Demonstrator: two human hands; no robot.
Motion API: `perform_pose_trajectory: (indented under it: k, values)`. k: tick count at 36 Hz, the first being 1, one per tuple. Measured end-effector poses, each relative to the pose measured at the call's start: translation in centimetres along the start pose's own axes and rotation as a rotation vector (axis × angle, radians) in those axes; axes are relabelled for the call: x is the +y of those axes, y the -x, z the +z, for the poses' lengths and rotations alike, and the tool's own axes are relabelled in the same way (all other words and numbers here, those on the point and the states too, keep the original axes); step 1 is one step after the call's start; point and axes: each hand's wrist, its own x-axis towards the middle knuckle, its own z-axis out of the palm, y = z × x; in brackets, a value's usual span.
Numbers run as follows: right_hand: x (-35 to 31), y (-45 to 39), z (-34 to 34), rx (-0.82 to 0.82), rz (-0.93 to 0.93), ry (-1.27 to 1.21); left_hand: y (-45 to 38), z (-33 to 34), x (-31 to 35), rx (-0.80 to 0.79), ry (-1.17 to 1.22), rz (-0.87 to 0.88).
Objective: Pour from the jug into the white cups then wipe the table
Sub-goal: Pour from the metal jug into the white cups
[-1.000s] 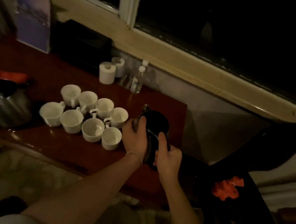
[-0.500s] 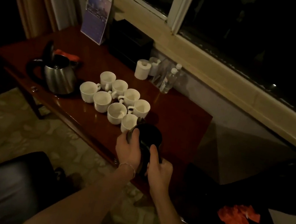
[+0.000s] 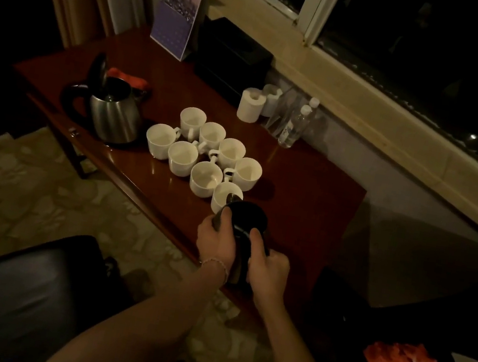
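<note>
Both hands (image 3: pixel 243 253) now tilt the gripped jug (image 3: pixel 248 221) over the nearest cup (image 3: pixel 223 195) (dim room, glossy table (image 3: pixel 308 191)).

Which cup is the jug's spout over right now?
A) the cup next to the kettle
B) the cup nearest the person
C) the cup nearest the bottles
B: both hands grip the dark jug, and its spout sits over the nearest white cup in the cluster.
</note>
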Motion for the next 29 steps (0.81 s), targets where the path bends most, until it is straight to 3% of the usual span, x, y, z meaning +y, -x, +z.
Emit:
perform_pose_trajectory:
  k: [15, 29]
  values:
    - [-1.2, -3.4, -0.3, -0.068, 0.1, 0.138, -0.9, 1.6, 0.3, -0.022, -0.013, -0.144]
    - [-3.0, -5.2, 0.4, -0.105, 0.066, 0.208, -2.2, 1.7, 1.1, -0.066, -0.045, -0.203]
